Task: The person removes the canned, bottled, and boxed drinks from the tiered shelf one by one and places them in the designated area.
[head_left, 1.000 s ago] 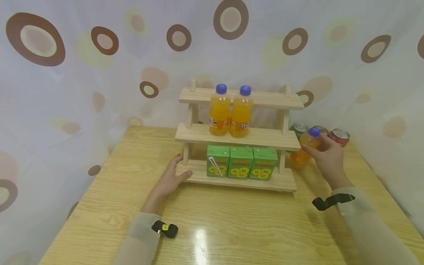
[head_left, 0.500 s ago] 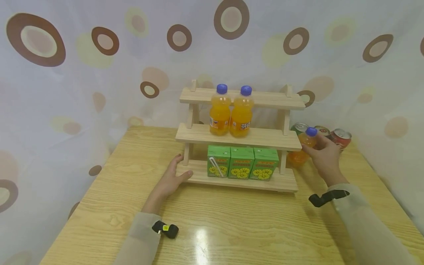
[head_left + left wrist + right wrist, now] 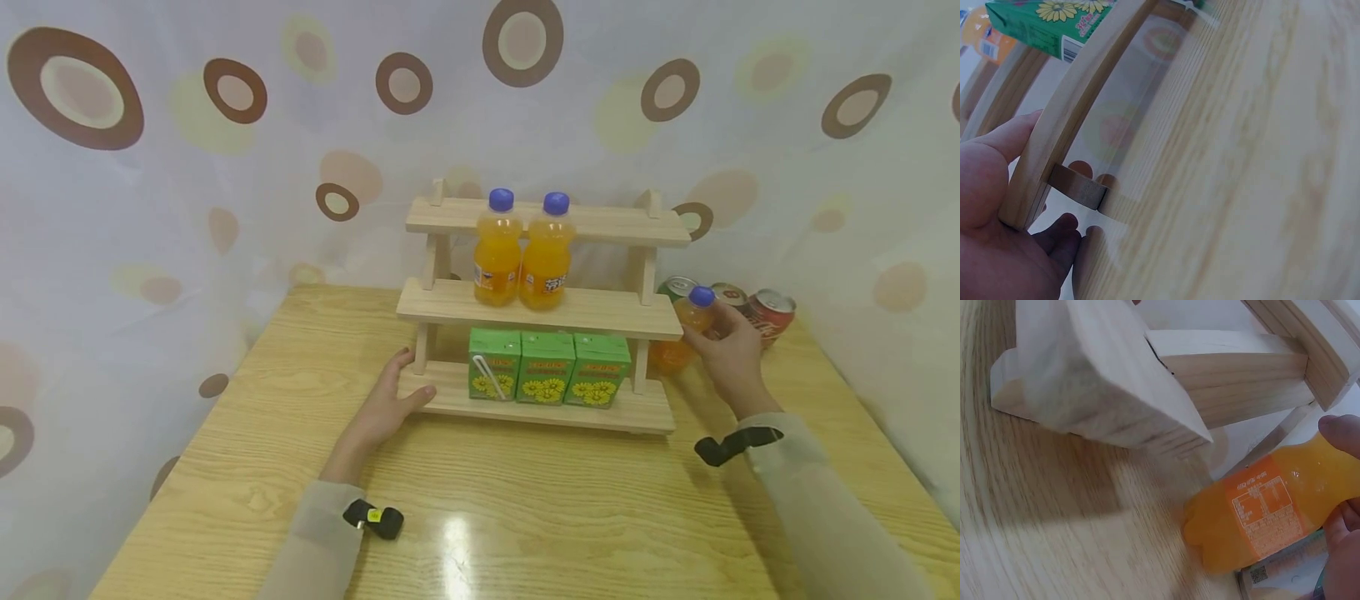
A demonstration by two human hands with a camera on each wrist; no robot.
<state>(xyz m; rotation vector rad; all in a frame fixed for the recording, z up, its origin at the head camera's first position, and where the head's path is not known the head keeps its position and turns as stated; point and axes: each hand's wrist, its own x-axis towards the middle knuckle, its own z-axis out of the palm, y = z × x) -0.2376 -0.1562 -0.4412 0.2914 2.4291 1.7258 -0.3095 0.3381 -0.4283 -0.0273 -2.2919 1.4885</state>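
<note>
A three-tier wooden display rack (image 3: 442, 304) stands on the table. My left hand (image 3: 381, 408) grips the left end of its bottom board, thumb on the board in the left wrist view. At the rack's right side my right hand (image 3: 733, 360) holds an orange soda bottle (image 3: 1260, 509) with a blue cap around its upper part, fingers and thumb on opposite sides. The bottle tilts, its base near the table; whether it touches is unclear. On the middle tier stand two similar orange soda bottles (image 3: 497, 262). Three green drink cartons (image 3: 546, 371) line the bottom tier.
Behind the right hand several drink cans (image 3: 771, 310) stand close together, one red, one green. The wooden table (image 3: 540, 508) extends in front of the rack. A patterned cloth (image 3: 300, 108) hangs behind and beside it.
My right hand and the orange soda bottle have shifted slightly left, closer to the rack, uncovering more of the cans. My left hand stays in place on the rack.
</note>
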